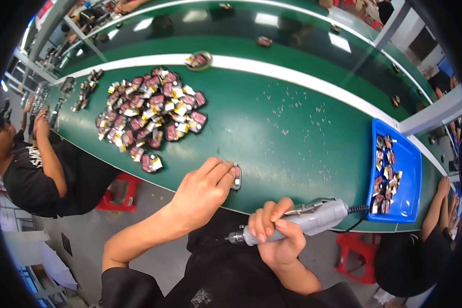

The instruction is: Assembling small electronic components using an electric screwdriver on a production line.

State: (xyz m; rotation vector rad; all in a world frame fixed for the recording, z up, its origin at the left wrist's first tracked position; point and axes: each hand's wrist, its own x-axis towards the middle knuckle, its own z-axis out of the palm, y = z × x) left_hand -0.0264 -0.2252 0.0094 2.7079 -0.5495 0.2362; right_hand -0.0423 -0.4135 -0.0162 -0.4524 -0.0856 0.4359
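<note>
My right hand (281, 237) is wrapped round a grey electric screwdriver (318, 215), held off the table in front of me. Its bit points left, and a black coiled cord runs from its back end. My left hand (203, 191) has its fingertips closed on a small dark part with a reddish face (236, 177), which lies near the table's front edge. The fingers hide part of it. Beyond that hand, to the left, is a big pile of similar small parts (151, 108) with yellow and white bits. Many tiny silvery pieces, probably screws, (292, 115) are scattered over the green tabletop (231, 118).
At the right stands a blue bin (416, 179) with several of the same parts inside. A round dish (198, 60) rests on the white rail beyond the pile. Past the rail runs a green conveyor (313, 51) carrying a few parts. Co-workers sit at left and right, near red stools (120, 192).
</note>
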